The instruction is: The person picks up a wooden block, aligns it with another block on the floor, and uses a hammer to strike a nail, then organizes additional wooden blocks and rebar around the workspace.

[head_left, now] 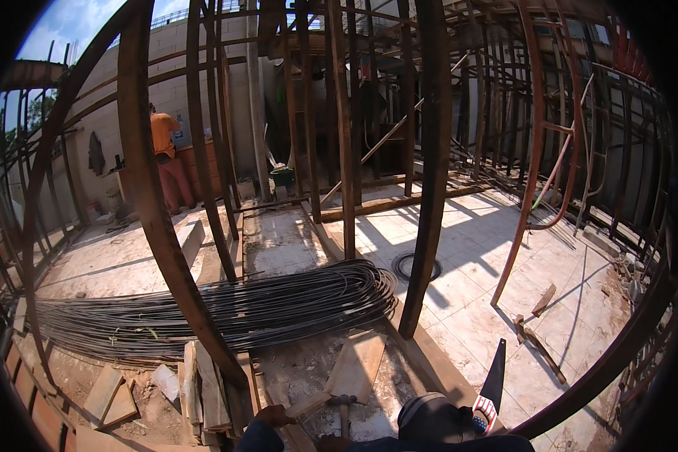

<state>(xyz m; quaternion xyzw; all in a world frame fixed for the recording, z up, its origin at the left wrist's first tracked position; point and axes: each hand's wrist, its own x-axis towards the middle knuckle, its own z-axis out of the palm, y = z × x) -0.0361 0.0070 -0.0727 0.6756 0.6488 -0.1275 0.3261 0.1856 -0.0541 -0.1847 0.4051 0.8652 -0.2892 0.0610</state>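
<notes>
While our left hand [273, 415] curls around a wooden board [309, 405] beside the hammer [344, 407] on the dusty floor [294, 248], we cannot see our right hand; bent rebar [203, 309] lies beyond.

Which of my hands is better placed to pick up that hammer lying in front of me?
Probably the left hand: it is the only hand in view, resting on a wood strip just beside the hammer. The right hand does not show.

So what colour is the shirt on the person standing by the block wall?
Orange; the shirt shows best in the head view, at upper left.
</notes>
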